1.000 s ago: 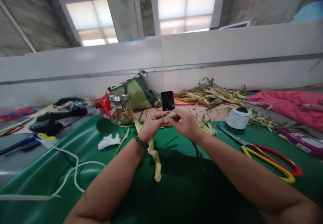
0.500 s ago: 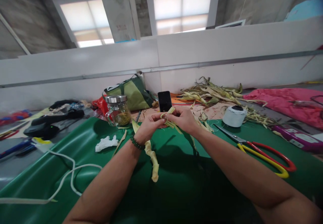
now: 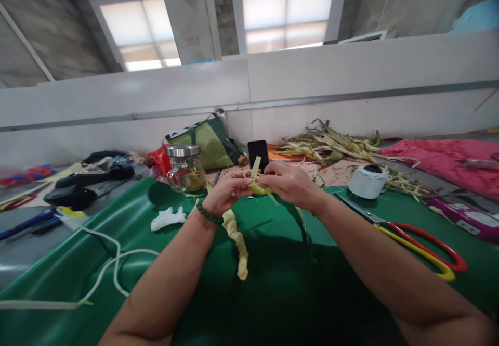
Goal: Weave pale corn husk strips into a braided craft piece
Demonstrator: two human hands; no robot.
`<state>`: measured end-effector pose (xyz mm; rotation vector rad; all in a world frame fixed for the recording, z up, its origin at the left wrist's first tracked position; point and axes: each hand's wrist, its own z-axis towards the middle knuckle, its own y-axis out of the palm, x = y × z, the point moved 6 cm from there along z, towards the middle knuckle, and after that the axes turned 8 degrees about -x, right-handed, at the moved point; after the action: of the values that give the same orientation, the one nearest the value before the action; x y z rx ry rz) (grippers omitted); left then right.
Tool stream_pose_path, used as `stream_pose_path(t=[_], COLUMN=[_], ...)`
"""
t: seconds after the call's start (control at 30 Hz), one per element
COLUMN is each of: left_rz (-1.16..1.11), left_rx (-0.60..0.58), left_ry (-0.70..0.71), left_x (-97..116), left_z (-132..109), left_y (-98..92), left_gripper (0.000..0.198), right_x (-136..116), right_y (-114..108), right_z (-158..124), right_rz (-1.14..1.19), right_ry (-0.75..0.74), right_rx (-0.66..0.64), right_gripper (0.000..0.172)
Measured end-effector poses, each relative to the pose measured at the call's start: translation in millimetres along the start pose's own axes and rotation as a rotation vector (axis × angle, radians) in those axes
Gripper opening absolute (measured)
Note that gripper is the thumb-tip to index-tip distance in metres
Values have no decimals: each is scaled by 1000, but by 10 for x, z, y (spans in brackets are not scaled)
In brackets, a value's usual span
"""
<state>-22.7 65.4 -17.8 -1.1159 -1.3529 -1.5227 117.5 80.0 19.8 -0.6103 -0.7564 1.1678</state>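
Pale green-yellow plant strips (image 3: 256,168) are pinched between my two hands, one short end sticking up above the fingers and a loop near the left fingertips. My left hand (image 3: 227,192), with a green bead bracelet (image 3: 208,215) at the wrist, grips the strips from the left. From the right, my right hand (image 3: 290,183) closes on the same strips, and a long darker leaf end hangs below it. Under my left hand a twisted pale stalk (image 3: 237,247) lies on the green sheet (image 3: 265,294). The exact crossing of the strips is partly hidden by fingers.
Scissors (image 3: 390,229) with red and yellow handles and a white thread spool (image 3: 367,182) lie at right. Beyond are a phone (image 3: 258,151), a glass jar (image 3: 187,171), a green bag (image 3: 212,143) and dried leaves (image 3: 331,143). Crumpled tissue (image 3: 168,218) sits left.
The short strip end now points upward between the hands; before, it lay slanting to the right. My right hand's fingers have shifted a little, and the view has moved slightly.
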Motion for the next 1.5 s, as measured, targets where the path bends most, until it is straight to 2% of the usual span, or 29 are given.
stream_pose_path(t=[0.13, 0.23, 0.37, 0.5, 0.63, 0.7, 0.8, 0.9, 1.03, 1.17, 1.23, 1.37, 1.5], left_rz=[24, 76, 187, 326, 372, 390, 434, 476, 568, 711, 764, 809, 687], left_rx=[-8, -19, -35, -25, -5, -6, -28, -49, -44, -103, -99, -25, 14], left_ry=[-24, -17, 45, 98, 154, 177, 200, 221, 307, 405, 437, 437, 417], left_x=[-29, -34, -25, -37, -24, -5, 14, 17, 49, 83, 89, 60, 19], left_z=[5, 14, 24, 30, 29, 26, 25, 28, 13, -22, -33, -13, 20], left_y=[3, 8, 42, 86, 102, 104, 122, 146, 179, 266, 283, 251, 195], left_gripper=[14, 15, 24, 23, 23, 23, 25, 27, 26, 26, 25, 12, 10], right_x=[7, 94, 208, 215, 210, 199, 100, 25, 41, 20, 4, 13, 72], right_y=[3, 30, 135, 235, 276, 234, 91, 57, 92, 20, 15, 86, 130], right_z=[-4, 4, 30, 40, 9, -10, -3, 5, 7, -9, -12, -2, -13], right_rz=[5, 237, 550, 659, 713, 637, 332, 174, 151, 59, 75, 125, 178], right_ry=[-3, 36, 180, 333, 506, 540, 421, 339, 355, 345, 344, 417, 524], right_rx=[1, 3, -44, -106, -111, -54, 72, 79, 12, 101, 101, -25, -74], right_gripper=[27, 24, 31, 31, 29, 22, 15, 20, 24, 24, 23, 21, 16])
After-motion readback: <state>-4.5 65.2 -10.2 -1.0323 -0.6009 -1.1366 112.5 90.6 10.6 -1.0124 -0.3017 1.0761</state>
